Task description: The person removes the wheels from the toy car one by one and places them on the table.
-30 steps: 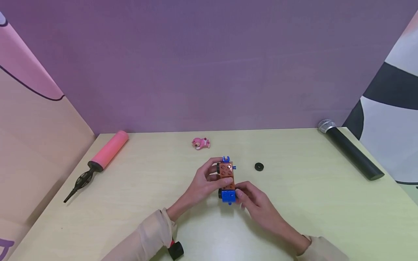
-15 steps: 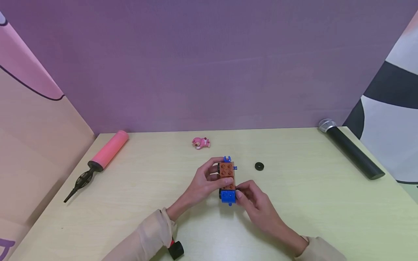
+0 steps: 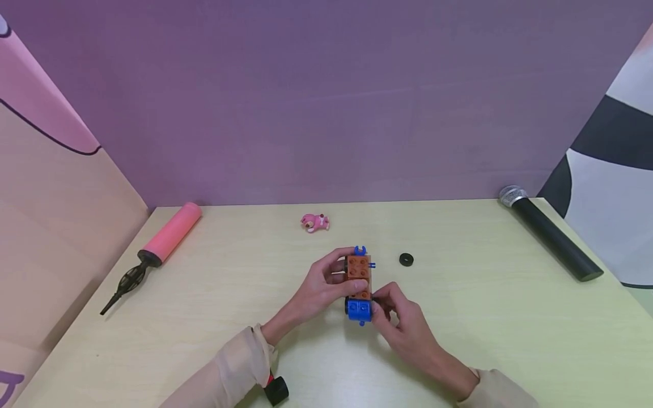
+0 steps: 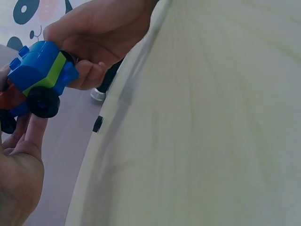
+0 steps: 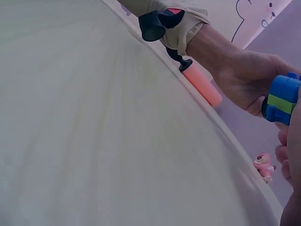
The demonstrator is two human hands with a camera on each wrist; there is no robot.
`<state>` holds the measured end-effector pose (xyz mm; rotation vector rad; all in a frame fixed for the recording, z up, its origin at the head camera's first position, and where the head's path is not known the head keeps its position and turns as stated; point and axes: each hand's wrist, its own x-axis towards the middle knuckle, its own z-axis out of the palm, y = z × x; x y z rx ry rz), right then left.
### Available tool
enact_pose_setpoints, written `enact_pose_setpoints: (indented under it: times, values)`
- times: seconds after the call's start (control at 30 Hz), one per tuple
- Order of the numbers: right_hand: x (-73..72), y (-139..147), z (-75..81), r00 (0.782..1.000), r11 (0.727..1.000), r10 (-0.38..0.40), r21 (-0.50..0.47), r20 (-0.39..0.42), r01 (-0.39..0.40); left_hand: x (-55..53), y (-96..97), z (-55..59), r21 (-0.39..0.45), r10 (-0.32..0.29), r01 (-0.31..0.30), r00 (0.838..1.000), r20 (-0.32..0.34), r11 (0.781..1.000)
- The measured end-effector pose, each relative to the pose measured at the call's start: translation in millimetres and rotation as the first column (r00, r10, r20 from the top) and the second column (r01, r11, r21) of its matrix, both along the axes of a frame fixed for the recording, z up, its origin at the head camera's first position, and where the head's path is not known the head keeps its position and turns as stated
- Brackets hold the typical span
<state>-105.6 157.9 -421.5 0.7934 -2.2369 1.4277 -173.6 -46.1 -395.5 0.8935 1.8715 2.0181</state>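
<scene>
Toy car (image 3: 359, 271) is held above the table (image 3: 204, 340), centrally, in the left hand (image 3: 321, 289); the right hand (image 3: 404, 322) pinches its near right wheel (image 4: 68, 57). Wrist views show a green band (image 4: 55, 70) (hidden from the head).

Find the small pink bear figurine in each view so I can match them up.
Head: the small pink bear figurine lies near picture centre.
Left wrist: not in it.
Right wrist: lower right.
Shared landmark: the blue, green and orange-brown block vehicle, gripped by the left hand.
</scene>
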Motion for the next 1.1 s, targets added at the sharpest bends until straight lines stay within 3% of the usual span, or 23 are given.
enact_pose_setpoints:
  times: [0.33, 0.8, 1.1]
  values:
    - [0.6, 1.1, 1.7, 0.993, 0.995, 0.081, -0.071, 0.085, -0.075, -4.0, -2.4, 2.2, 0.008, 0.035, -0.035, 0.999, -0.011, 0.999]
    - [-0.7, 2.2, 1.6, 0.994, 0.995, 0.084, -0.055, 0.076, -0.079, -1.5, -2.9, 4.3, 0.002, -0.006, 0.006, 1.000, -0.003, 1.000]
    - [-0.5, 3.3, 2.2, 0.986, 0.990, 0.133, -0.071, 0.101, -0.126, -2.4, -4.8, 4.2, 0.013, -0.019, 0.019, 1.000, -0.008, 1.000]
